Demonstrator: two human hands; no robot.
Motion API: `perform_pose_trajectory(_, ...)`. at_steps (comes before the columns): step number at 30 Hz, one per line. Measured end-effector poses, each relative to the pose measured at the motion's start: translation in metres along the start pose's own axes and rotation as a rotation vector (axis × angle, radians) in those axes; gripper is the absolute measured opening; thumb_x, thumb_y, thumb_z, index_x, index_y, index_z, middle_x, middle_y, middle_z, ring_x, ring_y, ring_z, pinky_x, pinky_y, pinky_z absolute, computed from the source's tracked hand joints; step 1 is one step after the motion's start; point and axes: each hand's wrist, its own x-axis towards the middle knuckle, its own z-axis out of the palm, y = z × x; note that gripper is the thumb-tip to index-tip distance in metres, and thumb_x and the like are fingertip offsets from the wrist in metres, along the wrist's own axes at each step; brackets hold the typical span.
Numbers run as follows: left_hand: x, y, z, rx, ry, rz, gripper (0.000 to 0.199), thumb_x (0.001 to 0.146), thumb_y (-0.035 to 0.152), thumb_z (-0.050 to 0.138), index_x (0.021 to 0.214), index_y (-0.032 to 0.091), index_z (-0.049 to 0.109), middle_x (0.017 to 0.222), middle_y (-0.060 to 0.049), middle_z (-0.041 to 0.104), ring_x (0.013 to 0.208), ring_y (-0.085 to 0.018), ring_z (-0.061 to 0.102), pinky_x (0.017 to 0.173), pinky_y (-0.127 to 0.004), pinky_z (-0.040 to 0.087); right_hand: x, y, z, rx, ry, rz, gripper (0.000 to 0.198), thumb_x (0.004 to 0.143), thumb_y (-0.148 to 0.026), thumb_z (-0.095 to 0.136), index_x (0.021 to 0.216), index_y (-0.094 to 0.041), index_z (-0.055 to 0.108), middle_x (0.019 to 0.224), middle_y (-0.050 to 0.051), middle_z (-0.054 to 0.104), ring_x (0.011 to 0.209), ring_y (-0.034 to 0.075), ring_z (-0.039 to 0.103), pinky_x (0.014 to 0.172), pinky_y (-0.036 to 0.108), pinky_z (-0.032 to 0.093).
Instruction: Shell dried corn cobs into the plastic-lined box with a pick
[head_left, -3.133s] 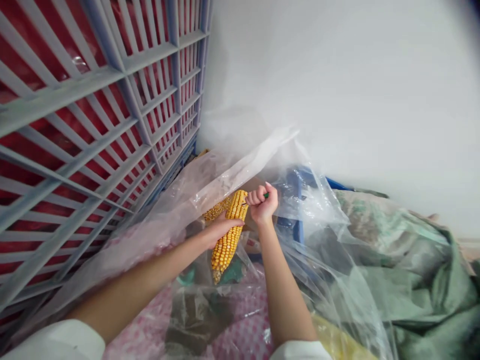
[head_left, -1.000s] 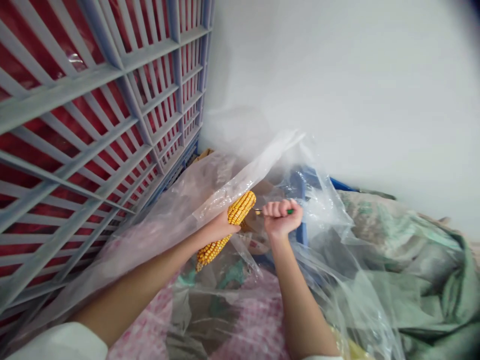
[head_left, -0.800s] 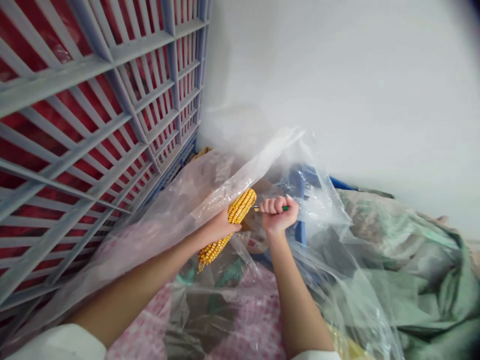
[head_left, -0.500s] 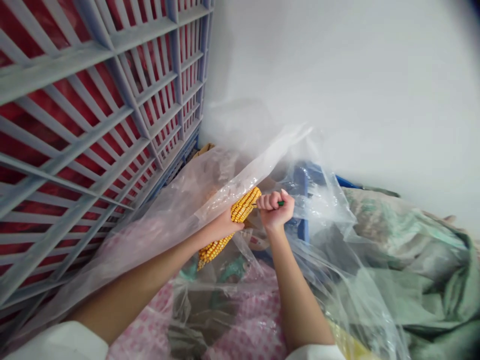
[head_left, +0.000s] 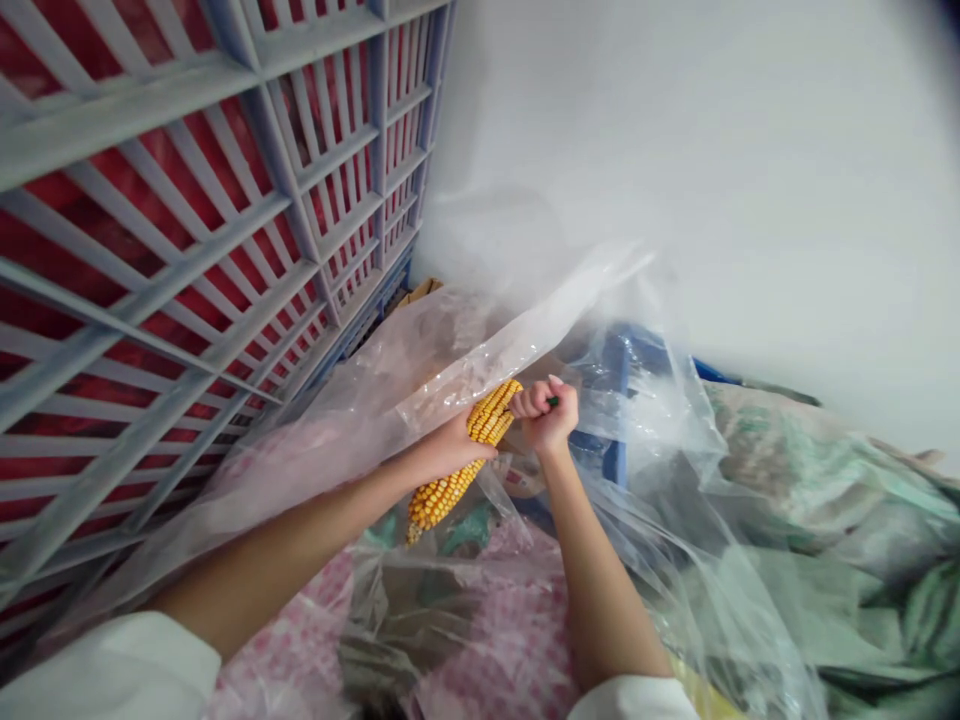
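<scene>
A yellow corn cob [head_left: 491,415] lies slantwise in my left hand [head_left: 456,446], its narrow tip pointing down toward me. The fingers wrap round the cob's middle, with the thumb on the near side. Close to the cob's upper end, my right hand [head_left: 550,418] is closed in a fist around a thin green-handled tool [head_left: 553,401]. Only a bit of green handle shows; the fist hides most of the tool, and I cannot tell whether its shaft touches the kernels. Clear plastic sheeting [head_left: 517,350] bunches up behind and below both hands.
A tall grey-blue slatted crate [head_left: 307,190] with red material behind its slats stands at left. A white wall [head_left: 712,180] rises behind. Pink-patterned bags [head_left: 517,620] lie below, a blue plastic frame [head_left: 616,410] behind my right hand, and greenish woven sacks [head_left: 810,480] at right.
The view has shifted slightly, so the crate appears further right. My right fist has moved a little closer to the cob, and the tool's thin shaft, visible before, is now hidden.
</scene>
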Motion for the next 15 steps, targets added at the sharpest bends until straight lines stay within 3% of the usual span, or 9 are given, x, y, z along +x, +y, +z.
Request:
perform_pose_trajectory(3,0.001,-0.006,0.003,0.036,-0.016,-0.036,0.054,0.057,0.024,0.065,0.109,0.017,0.051,0.093,-0.004,0.063,0.077,-0.018,0.058,0.062,-0.026,0.043,0.005,0.002,-0.005,0.028,0.015,0.112,0.044,0.073,-0.044,0.030,0.038,-0.021,0.016,0.034,-0.007,0.007,0.031,0.006,0.012,0.037,0.023,0.017)
perform_pose_trajectory(6,0.002,-0.009,0.004,0.033,-0.014,-0.023,0.055,0.057,0.022,0.065,0.110,0.017,0.050,0.095,-0.004,0.062,0.075,-0.018,0.059,0.062,-0.026,0.044,0.007,0.008,-0.004,0.011,0.011,0.137,0.041,0.070,-0.041,0.034,0.038,-0.021,0.018,0.035,-0.006,0.010,0.032,0.005,0.013,0.037,0.022,0.015)
perform_pose_trajectory(11,0.002,-0.006,0.004,0.072,0.045,-0.017,0.051,0.056,0.021,0.065,0.106,0.017,0.053,0.097,-0.006,0.063,0.088,-0.023,0.058,0.078,-0.032,0.044,0.011,0.018,0.001,-0.085,0.030,0.168,0.040,0.073,-0.040,0.028,0.040,-0.021,0.017,0.036,-0.006,0.010,0.033,0.006,0.012,0.037,0.022,0.015)
perform_pose_trajectory(13,0.003,-0.001,0.004,0.090,0.071,-0.001,0.052,0.057,0.023,0.065,0.107,0.017,0.053,0.100,-0.007,0.062,0.093,-0.024,0.057,0.084,-0.034,0.042,0.011,0.010,0.001,-0.166,0.078,0.115,0.040,0.077,-0.042,0.025,0.043,-0.021,0.020,0.037,-0.006,0.013,0.034,0.007,0.016,0.039,0.022,0.022)
perform_pose_trajectory(15,0.005,0.005,0.004,0.085,0.112,0.055,0.058,0.059,0.024,0.064,0.115,0.018,0.049,0.108,-0.007,0.060,0.099,-0.024,0.055,0.088,-0.036,0.040,0.006,-0.004,0.001,-0.287,0.141,-0.023,0.038,0.079,-0.042,0.027,0.048,-0.020,0.031,0.043,-0.004,0.029,0.041,0.008,0.032,0.048,0.022,0.034)
